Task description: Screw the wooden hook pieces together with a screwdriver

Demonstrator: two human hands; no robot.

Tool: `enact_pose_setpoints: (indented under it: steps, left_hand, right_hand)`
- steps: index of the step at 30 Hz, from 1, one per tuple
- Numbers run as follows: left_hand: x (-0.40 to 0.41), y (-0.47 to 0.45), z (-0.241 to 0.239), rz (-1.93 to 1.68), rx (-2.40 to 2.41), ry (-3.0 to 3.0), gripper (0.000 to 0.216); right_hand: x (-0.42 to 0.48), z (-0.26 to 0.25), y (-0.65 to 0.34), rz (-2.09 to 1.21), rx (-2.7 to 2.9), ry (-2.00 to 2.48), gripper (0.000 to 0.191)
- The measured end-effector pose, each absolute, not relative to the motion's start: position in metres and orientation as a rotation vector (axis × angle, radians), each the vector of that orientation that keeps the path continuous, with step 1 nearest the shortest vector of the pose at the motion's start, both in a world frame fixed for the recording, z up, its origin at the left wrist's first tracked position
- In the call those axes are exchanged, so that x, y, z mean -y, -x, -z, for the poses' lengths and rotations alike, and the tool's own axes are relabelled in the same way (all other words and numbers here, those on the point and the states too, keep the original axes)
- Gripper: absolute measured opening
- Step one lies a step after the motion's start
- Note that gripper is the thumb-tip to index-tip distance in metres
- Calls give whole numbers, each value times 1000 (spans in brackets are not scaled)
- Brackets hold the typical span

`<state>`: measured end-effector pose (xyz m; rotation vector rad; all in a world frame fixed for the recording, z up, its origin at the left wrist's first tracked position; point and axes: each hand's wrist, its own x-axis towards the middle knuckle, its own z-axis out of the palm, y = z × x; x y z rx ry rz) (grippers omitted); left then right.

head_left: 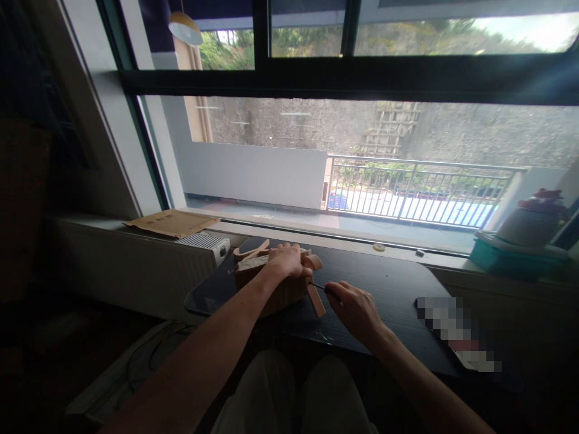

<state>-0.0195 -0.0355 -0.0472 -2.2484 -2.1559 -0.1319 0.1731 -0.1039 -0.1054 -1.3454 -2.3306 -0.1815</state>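
A brown box-shaped piece point(292, 293) with a pale top edge sits on the dark table. Tan, leather-like straps stick out of it: one curled strap point(313, 261) and one hanging strap point(317, 301) on the right, and a looped strap point(248, 252) at its left. My left hand point(286, 260) grips the piece from above, fingers bent over its top and thumb toward the right end. In my right hand point(353, 303) is a thin tool with a dark handle point(332, 293). Its slim shaft point(318, 286) points left at the piece's right end; whether the tip touches is hidden.
The dark table point(384, 277) stands against a window sill. A blurred-out flat object point(456, 334) lies at its right. On the sill are a roll of tape point(379, 247), a teal box point(502, 253) and a brown envelope point(174, 223). A white radiator point(149, 265) stands left.
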Motion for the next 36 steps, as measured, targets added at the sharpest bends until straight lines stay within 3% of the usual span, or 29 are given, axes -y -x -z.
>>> enact_pose_setpoints:
  steps: [6,19,31,36]
  left_hand:
    - [36,20,46,119,2169,2251,73]
    - [40,18,41,97,2165,2264,71]
    - [37,18,44,112,2180,2242,71]
    - [37,19,44,106,2160,2240,72]
  right_hand:
    - [106,102,-171,31,2252,1462,26]
    - [112,98,-167,269,2396,1397,20]
    - [109,103,-170,-37,2218,1547,25]
    - [111,98,-172,181,2310,1422,28]
